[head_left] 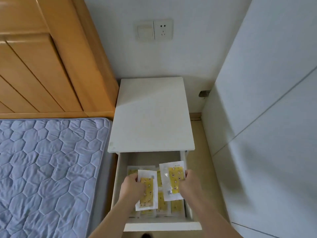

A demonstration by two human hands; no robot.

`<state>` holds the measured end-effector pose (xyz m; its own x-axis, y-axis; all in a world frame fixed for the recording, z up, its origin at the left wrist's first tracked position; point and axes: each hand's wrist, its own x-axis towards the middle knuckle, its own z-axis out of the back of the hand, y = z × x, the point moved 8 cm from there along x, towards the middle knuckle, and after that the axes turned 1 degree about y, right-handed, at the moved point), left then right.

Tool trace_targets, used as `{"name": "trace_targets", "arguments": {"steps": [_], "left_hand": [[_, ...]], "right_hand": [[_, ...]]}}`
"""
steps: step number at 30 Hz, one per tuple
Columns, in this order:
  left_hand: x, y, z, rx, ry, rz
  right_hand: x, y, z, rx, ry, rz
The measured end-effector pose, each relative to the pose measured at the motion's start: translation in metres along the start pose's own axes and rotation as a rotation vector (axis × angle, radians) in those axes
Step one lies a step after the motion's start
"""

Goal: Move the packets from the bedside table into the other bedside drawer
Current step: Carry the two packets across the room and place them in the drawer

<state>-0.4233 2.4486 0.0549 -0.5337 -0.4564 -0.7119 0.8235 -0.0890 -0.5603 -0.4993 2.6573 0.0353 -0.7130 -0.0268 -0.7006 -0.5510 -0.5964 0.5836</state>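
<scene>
White walls stood all around me, and the small white bedside table's tabletop (151,115) sat bare between the bed (51,169) and a tall white cupboard (267,134). Under it the drawer (162,226) was pulled out toward me, and more yellow packets (176,206) lay flat on its bottom.

I held one packet in each hand, both just above the open drawer. My left hand (132,185) pinched the left packet (148,191) by its side, fingers curled over the front. My right hand (189,181) gripped the right packet (172,179) by its edge, and that packet tipped up a little.

From one look I could not tell if I was putting these two in or taking them out. Because many packets already lay in the drawer and none were on the tabletop, I guessed this was the drawer they go into — so I was near the end of the job.

If so, the next move would be easy: lower both hands, lay the packets flat on the pile and let go. They looked thin and slippery, so they might slide about or stick up and catch when the drawer shuts.

Nothing stood in my way. A wall socket (163,30) and a light switch (145,32) were high on the wall, well apart from my hands, and the wooden headboard (42,57) was off to the left — none of it mattered here.
</scene>
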Motion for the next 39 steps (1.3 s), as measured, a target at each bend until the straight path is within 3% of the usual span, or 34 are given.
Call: {"name": "trace_targets", "arguments": {"steps": [6, 11, 15, 16, 17, 21, 24, 28, 32, 39], "left_hand": [[0.158, 0.059, -0.045, 0.037, 0.019, 0.039], [0.222, 0.088, -0.077, 0.112, 0.114, 0.037], [0.242, 0.095, -0.094, 0.119, 0.161, 0.057], [0.245, 0.095, -0.097, 0.117, 0.171, 0.057], [0.248, 0.094, -0.101, 0.120, 0.182, 0.054], [0.256, 0.088, -0.118, 0.138, 0.223, 0.046], [0.261, 0.084, -0.131, 0.145, 0.242, 0.046], [0.266, 0.085, -0.144, 0.150, 0.236, 0.049], [0.272, 0.092, -0.151, 0.249, 0.166, 0.016], [0.274, 0.084, -0.153, 0.467, 0.032, -0.075]], "right_hand": [[0.137, -0.046, -0.063, -0.282, -0.057, -0.061], [0.194, -0.069, -0.096, -0.414, -0.101, -0.005], [0.200, -0.070, -0.115, -0.679, 0.009, -0.026], [0.200, -0.069, -0.118, -0.857, -0.018, 0.063], [0.205, -0.073, -0.116, -0.891, -0.044, 0.030], [0.221, -0.077, -0.115, -0.802, -0.060, -0.017], [0.226, -0.079, -0.126, -0.975, 0.035, 0.021], [0.234, -0.080, -0.125, -1.139, -0.005, 0.000], [0.242, -0.085, -0.140, -1.204, 0.087, 0.052], [0.252, -0.076, -0.140, -1.335, 0.025, 0.108]]}}
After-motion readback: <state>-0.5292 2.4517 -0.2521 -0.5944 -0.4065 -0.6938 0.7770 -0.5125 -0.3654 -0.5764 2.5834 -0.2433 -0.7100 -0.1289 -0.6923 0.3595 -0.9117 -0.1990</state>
